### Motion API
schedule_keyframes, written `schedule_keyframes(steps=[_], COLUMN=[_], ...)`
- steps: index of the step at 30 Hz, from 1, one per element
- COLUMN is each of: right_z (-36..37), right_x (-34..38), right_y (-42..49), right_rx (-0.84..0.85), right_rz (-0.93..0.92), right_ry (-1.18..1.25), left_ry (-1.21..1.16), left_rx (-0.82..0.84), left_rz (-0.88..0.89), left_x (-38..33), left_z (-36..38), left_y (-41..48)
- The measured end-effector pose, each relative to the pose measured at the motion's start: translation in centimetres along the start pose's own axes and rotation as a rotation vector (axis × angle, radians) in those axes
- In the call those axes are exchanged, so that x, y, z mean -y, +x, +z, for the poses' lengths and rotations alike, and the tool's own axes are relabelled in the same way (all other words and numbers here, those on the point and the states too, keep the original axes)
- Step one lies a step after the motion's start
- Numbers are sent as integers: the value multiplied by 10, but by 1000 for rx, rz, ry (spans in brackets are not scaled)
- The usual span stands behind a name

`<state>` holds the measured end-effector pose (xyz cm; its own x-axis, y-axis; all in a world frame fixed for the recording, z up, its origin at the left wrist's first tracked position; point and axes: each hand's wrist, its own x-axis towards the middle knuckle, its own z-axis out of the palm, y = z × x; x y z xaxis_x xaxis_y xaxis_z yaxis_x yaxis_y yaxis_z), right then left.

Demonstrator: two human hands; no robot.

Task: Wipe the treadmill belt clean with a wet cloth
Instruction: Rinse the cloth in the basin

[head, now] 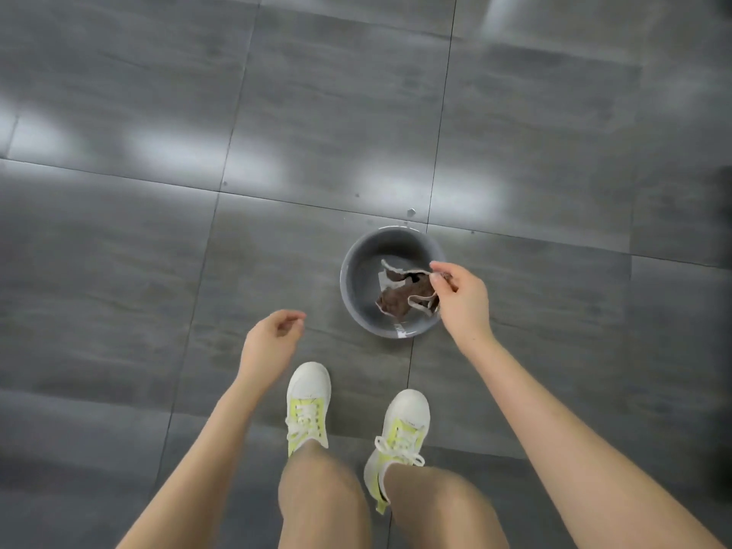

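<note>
- Head view: a round grey basin [356,271] stands on a grey tiled floor [158,251], just off the middle of the frame toward 3 o'clock.
- A brown cloth [396,301] with a pale border is in the basin, crumpled, mostly in the half toward 3 o'clock. One pale strip of its border loops out at about 4 o'clock.
- The right hand [463,299] hangs over the basin's rim at 3 o'clock. Its fingers are curled, and thumb and forefinger meet on the cloth's upper edge, pinching it.
- The left hand [271,338] is at 8 o'clock from the basin, apart from it. The fingers are loosely curled with the palm turned inward, and it holds nothing.
- Both forearms are bare and reach in from the lower corners of the frame.
- Two white shoes with yellow lacing stand at 6 o'clock from the basin, the left shoe [309,406] a little ahead of the right shoe [402,425]. Bare knees show below them at the frame's bottom edge.
- Small wet spots [410,212] lie on the floor at 12 o'clock from the basin, close to a tile joint.
- Dark joints cross the floor, and soft patches of reflected light run across it from 9 to 3 o'clock.
</note>
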<state>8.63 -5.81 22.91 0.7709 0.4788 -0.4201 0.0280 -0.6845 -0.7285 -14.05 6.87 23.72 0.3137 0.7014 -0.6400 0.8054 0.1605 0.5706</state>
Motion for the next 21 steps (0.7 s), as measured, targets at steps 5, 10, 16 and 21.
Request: schedule_keyframes(steps=[5,10,16,21], right_z=[52,103,177,199], right_x=[-84,-157,-228,-259], right_y=[70,123,183,202], right_rx=[58,-99,206,297], right_rz=[42,-223,-199,-465], right_ry=[-140,-531,-783,-953], left_ry=[23,30,20,-8], left_rx=[7,43,123,160], left_rz=[112,228,350,442], left_x=[11,17,25,30], left_z=[53,105,177,209], left_y=[99,186,267,303])
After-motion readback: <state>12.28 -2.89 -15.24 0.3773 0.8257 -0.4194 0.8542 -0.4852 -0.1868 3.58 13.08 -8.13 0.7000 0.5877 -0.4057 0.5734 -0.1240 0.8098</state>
